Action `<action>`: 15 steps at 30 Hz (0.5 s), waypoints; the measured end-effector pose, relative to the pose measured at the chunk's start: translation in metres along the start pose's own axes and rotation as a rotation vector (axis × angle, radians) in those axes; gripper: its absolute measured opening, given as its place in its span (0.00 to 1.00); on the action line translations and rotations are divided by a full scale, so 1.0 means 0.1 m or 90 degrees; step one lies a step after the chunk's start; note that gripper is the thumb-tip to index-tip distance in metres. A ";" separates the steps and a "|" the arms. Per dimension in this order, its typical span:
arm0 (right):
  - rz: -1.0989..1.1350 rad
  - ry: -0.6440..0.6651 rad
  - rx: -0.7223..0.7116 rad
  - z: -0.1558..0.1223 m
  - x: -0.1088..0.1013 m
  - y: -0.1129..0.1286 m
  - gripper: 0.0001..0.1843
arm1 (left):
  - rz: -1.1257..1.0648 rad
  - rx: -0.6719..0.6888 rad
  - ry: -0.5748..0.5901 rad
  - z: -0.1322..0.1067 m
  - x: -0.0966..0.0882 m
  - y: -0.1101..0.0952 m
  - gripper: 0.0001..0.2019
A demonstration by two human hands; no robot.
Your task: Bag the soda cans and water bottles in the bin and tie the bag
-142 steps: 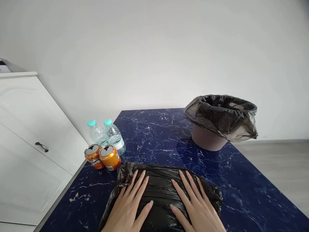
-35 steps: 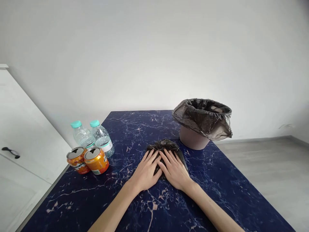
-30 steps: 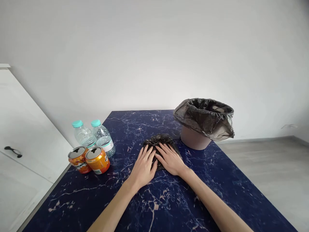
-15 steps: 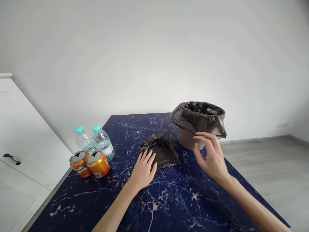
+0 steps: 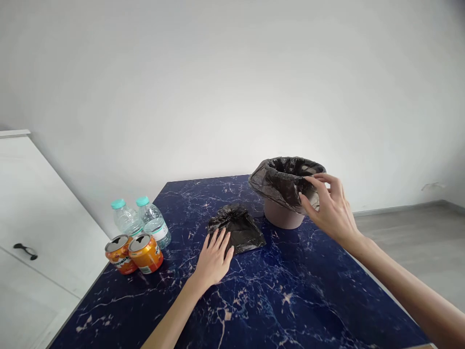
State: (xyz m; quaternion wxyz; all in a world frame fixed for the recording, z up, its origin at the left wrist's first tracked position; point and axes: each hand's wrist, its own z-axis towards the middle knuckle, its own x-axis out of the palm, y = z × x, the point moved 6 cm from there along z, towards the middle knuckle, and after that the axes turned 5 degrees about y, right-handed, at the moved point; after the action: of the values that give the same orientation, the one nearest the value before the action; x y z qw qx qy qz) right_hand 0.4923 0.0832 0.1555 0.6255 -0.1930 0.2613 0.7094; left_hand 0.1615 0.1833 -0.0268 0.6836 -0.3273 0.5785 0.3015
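Note:
A folded black plastic bag [image 5: 238, 228] lies on the dark blue marbled table [image 5: 290, 300]. My left hand [image 5: 212, 257] rests flat on the table with its fingertips on the bag's near left corner, fingers stretched out. My right hand [image 5: 330, 206] is raised at the near right side of a small pinkish bin [image 5: 281, 218]. The bin is lined with a black bin bag [image 5: 279, 182] folded over its rim. The right hand's fingers are spread and curved against the liner's overhang, thumb touching it. Whether they pinch the plastic is unclear.
Two clear water bottles with teal caps [image 5: 140, 220] stand at the table's left edge, with two opened orange cans [image 5: 134, 252] just in front of them. A white cabinet with a dark handle [image 5: 25, 250] stands to the left. Grey floor lies to the right.
My right hand has left the folded bag and reached up and right to the bin's liner. My left hand stays on the bag. Earlier both hands pressed the bag flat, nearer me.

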 end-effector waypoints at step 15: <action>0.037 0.104 -0.050 0.27 -0.31 -0.27 0.30 | 0.002 -0.112 0.037 0.62 0.03 -0.04 0.34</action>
State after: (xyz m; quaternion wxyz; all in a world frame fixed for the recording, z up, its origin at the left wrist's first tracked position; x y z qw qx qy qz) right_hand 0.5251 0.0777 0.1920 0.5735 -0.2670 0.2888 0.7186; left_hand 0.2020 0.2305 -0.0221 0.6345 -0.3936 0.5700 0.3429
